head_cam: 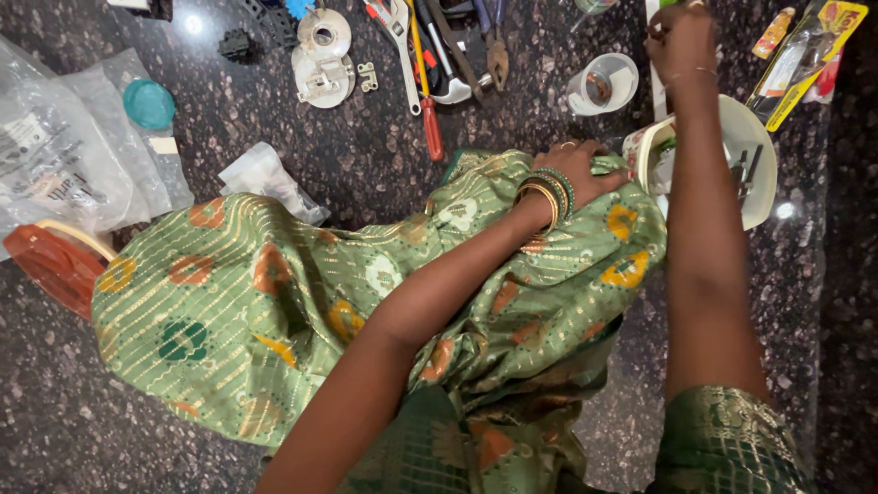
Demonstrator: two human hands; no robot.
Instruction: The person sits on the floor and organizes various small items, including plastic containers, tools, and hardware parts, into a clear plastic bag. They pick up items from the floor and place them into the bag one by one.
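Head view: my left hand [585,172] rests palm down on the green patterned cloth [274,302] draped over my lap, fingers curled and bunching a fold of it. Several green and gold bangles [549,194] circle that wrist. The fingertips lie just beside the rim of a white bowl [754,151], which sits on the dark speckled stone floor [366,155] between my 2 arms. Inside the bowl I see a few small metal parts, too crowded to count.

My right hand [679,38] reaches further out, past the bowl, knuckles bent and closed around a thin white strip [657,96] whose long axis runs straight away from me, its near end dropping toward the bowl. I cannot tell what the strip is.

Just left of that hand stands 1 clear plastic cup [605,84], tipped so its mouth faces me. To the right lies 1 yellow blister pack [805,57], slanted toward the top right corner.

Further left sits a pile of hand tools: 1 red-handled screwdriver [428,110] with its handle pointing at me, 1 adjustable wrench [398,37], and pliers [497,55]. Beside them lie 2 round metal plates [322,55]. At far left are clear plastic bags [64,155], 1 teal lid [148,103] and 1 brown wooden object [55,261].
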